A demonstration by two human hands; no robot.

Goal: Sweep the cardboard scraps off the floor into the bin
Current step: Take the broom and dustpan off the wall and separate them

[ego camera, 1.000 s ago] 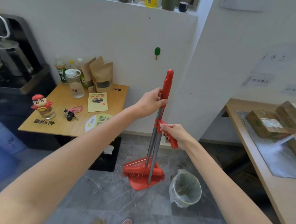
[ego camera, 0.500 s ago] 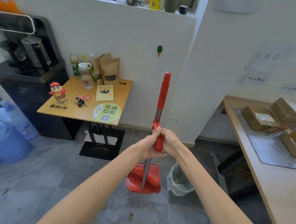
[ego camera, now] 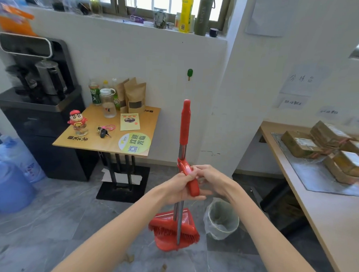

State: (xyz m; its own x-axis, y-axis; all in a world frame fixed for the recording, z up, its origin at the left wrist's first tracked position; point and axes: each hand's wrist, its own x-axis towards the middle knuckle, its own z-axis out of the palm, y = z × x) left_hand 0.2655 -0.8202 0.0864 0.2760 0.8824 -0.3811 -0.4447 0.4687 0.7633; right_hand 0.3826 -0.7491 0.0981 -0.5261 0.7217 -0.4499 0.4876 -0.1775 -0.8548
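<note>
A red broom [ego camera: 184, 123] stands upright, clipped to a red dustpan [ego camera: 174, 230] that rests on the grey floor. My left hand [ego camera: 179, 188] grips the two metal poles and the dustpan's short red handle [ego camera: 189, 179] at mid height. My right hand [ego camera: 208, 176] has its fingers on that same red handle and clip. A small grey bin [ego camera: 221, 219] lined with a clear bag sits just right of the dustpan. Small brown cardboard scraps [ego camera: 129, 258] lie on the floor in front of the dustpan.
A small wooden table [ego camera: 109, 140] with bottles, bags, keys and a figurine stands at the back left on a black base. A black water dispenser [ego camera: 39, 106] and blue water jugs [ego camera: 5, 180] are at left. A long table [ego camera: 321, 209] with parcels runs along the right.
My left hand slid from the broom's upper red grip down to the dustpan handle, joining my right hand. The view has shifted back, showing more floor and the window sill.
</note>
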